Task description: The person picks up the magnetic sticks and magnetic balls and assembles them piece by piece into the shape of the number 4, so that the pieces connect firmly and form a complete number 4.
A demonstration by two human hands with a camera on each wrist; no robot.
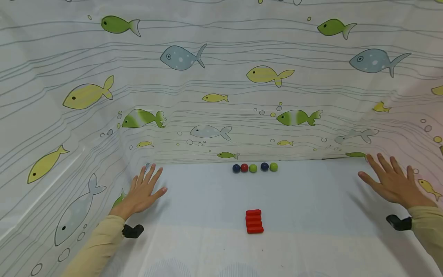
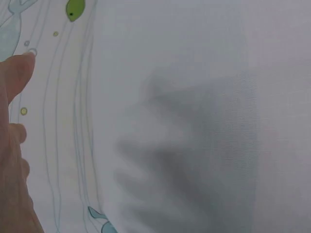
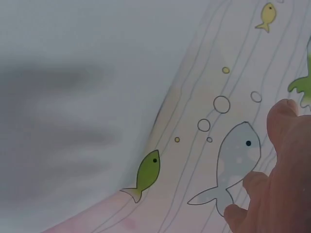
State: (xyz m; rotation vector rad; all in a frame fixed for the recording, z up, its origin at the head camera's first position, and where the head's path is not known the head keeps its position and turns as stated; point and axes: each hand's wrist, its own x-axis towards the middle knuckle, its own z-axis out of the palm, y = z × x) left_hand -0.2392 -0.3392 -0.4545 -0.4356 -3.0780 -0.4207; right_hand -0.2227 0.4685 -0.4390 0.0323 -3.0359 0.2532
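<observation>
My left hand point(image 1: 140, 194) is held out over the left side of the white table point(image 1: 197, 204), fingers spread and holding nothing. On the far right, my right hand point(image 1: 392, 182) is likewise spread with nothing in it. Between them, several red sticks point(image 1: 254, 221) lie side by side in a short stack-like row near the middle. Farther back sits a row of small balls: a dark blue ball point(image 1: 236, 168), a red ball point(image 1: 244, 167), a green ball point(image 1: 253, 168), then another dark blue ball point(image 1: 264, 166) and another green ball point(image 1: 273, 167).
A fish-print curtain point(image 1: 214, 115) rises behind the table and along both sides. Black straps show at the left wrist point(image 1: 133, 231) and the right wrist point(image 1: 399, 222). Both wrist views show bare white surface, shadows and printed fish.
</observation>
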